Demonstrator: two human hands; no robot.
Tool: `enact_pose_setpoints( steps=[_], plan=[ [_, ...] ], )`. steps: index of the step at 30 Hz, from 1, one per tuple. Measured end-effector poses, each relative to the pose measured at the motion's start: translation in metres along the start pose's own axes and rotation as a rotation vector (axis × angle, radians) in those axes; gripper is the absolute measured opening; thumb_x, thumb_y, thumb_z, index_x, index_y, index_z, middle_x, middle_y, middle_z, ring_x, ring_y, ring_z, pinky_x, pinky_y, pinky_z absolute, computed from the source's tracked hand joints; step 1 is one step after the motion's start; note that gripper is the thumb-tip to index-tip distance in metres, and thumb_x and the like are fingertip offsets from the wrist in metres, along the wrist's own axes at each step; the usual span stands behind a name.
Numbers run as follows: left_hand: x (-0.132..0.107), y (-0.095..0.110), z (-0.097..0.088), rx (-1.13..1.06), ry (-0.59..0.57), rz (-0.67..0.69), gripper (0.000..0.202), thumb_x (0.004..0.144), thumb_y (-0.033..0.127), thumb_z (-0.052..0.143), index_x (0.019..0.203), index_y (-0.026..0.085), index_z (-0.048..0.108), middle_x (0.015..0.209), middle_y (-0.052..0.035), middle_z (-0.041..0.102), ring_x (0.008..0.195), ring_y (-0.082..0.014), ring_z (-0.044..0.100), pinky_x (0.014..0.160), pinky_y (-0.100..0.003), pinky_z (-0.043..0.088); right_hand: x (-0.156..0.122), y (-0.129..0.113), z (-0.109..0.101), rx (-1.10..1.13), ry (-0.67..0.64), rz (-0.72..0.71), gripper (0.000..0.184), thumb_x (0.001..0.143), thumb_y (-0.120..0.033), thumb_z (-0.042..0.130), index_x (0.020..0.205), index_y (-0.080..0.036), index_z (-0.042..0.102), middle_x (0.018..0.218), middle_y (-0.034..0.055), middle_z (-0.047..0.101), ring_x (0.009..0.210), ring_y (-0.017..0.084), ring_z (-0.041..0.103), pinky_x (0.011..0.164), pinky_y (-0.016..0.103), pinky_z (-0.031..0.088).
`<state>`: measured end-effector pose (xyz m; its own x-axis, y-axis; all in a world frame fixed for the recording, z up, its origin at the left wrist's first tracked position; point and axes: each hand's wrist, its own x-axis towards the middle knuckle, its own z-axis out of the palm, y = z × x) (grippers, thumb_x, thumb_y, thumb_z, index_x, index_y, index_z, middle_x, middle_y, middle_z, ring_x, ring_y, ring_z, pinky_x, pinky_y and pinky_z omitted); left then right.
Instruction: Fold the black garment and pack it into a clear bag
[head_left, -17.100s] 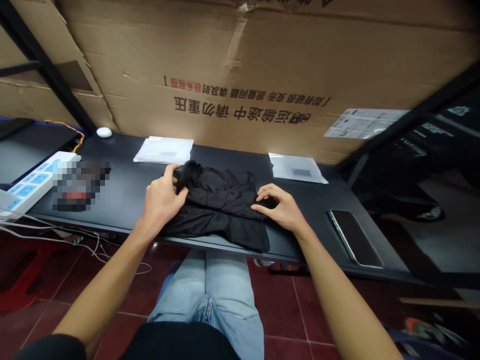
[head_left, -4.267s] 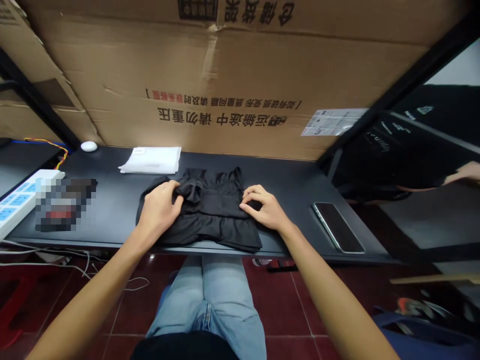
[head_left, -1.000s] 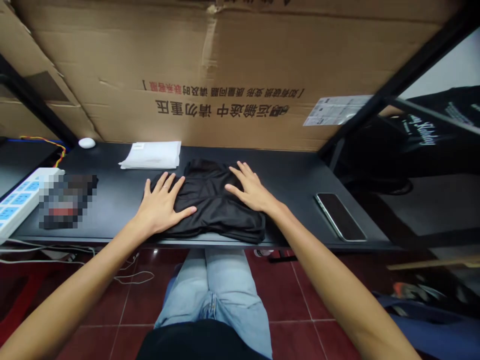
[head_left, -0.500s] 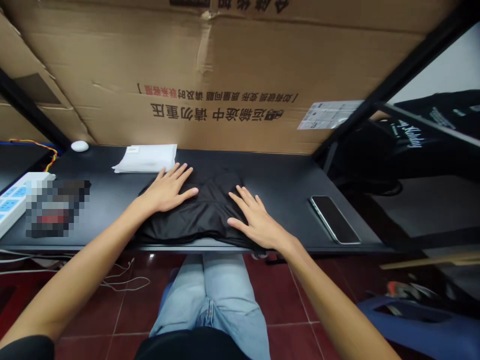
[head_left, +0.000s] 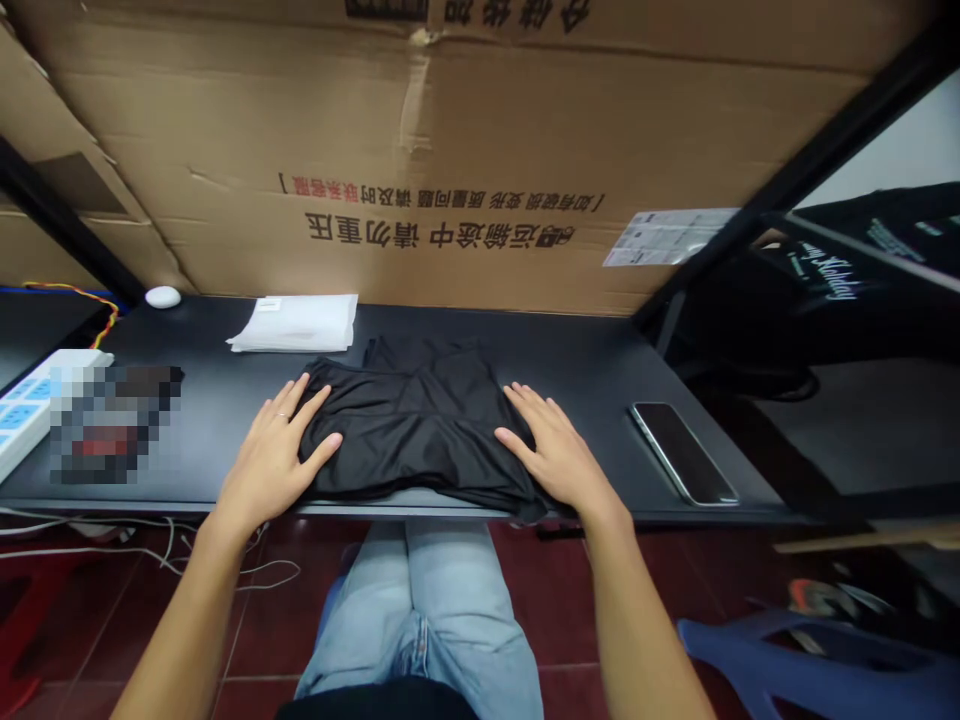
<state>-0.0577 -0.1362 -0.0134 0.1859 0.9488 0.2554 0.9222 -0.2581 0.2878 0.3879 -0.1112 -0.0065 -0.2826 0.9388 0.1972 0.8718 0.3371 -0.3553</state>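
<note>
A black cloth garment [head_left: 420, 430] lies folded and wrinkled on the dark table, its near edge along the table's front edge. I cannot tell which kind of garment it is. My left hand [head_left: 281, 450] rests at its left edge, fingers spread, thumb on the cloth, a ring on one finger. At the right edge, my right hand [head_left: 551, 445] lies with its fingers extended, fingertips on or beside the cloth. Neither hand grips anything.
Behind the garment is a white packet [head_left: 296, 323], near a big cardboard sheet [head_left: 465, 120]. A phone [head_left: 682, 453] lies to the right. A power strip [head_left: 45, 400], a blurred-out item [head_left: 116, 425] and a white rounded object [head_left: 163, 297] are on the left. A blue stool [head_left: 817, 650] stands below right.
My left hand has moved left and nearer to me, from on top of the cloth to its left edge. My right hand has shifted right to the other edge.
</note>
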Motion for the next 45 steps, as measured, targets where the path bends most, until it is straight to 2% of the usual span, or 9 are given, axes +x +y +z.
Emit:
enact_pose_setpoints(
  steps=[5,15,24,45],
  plan=[
    [-0.0002,0.0007,-0.0006,0.014,0.009,0.008,0.075,0.108,0.067,0.047,0.175,0.034,0.039,0.185,-0.0073,0.028,0.167,-0.0382,0.036,0.136,-0.064,0.032,-0.0010,0.0002,0.0016,0.006,0.032,-0.001,0.068,0.112,-0.065,0.048,0.167,-0.025,0.052,0.176,0.0127,0.046,0.166,0.033,0.041,0.139,0.062,0.029],
    [-0.0013,-0.0022,0.0016,-0.005,0.026,0.011,0.070,0.108,0.066,0.049,0.171,0.035,0.046,0.182,-0.0060,0.036,0.165,-0.0365,0.041,0.135,-0.063,0.034,-0.0070,0.0001,0.0012,0.053,0.073,-0.008,0.060,0.112,-0.062,0.051,0.159,-0.026,0.061,0.172,0.0124,0.052,0.162,0.032,0.047,0.137,0.063,0.033],
    [-0.0018,-0.0019,0.0012,0.001,0.018,0.007,0.069,0.109,0.066,0.048,0.170,0.034,0.047,0.182,-0.0062,0.036,0.165,-0.0357,0.041,0.135,-0.063,0.034,-0.0068,0.0020,0.0021,0.047,0.082,-0.022,0.059,0.111,-0.062,0.051,0.160,-0.029,0.061,0.172,0.0106,0.053,0.162,0.033,0.048,0.137,0.063,0.034],
    [-0.0022,-0.0019,-0.0011,-0.009,0.003,0.020,0.068,0.109,0.065,0.048,0.169,0.033,0.049,0.182,-0.0081,0.036,0.166,-0.0357,0.039,0.136,-0.065,0.033,-0.0076,0.0004,0.0007,0.041,0.049,-0.014,0.064,0.112,-0.063,0.048,0.161,-0.024,0.060,0.174,0.0124,0.050,0.165,0.032,0.043,0.139,0.061,0.030]
  ],
)
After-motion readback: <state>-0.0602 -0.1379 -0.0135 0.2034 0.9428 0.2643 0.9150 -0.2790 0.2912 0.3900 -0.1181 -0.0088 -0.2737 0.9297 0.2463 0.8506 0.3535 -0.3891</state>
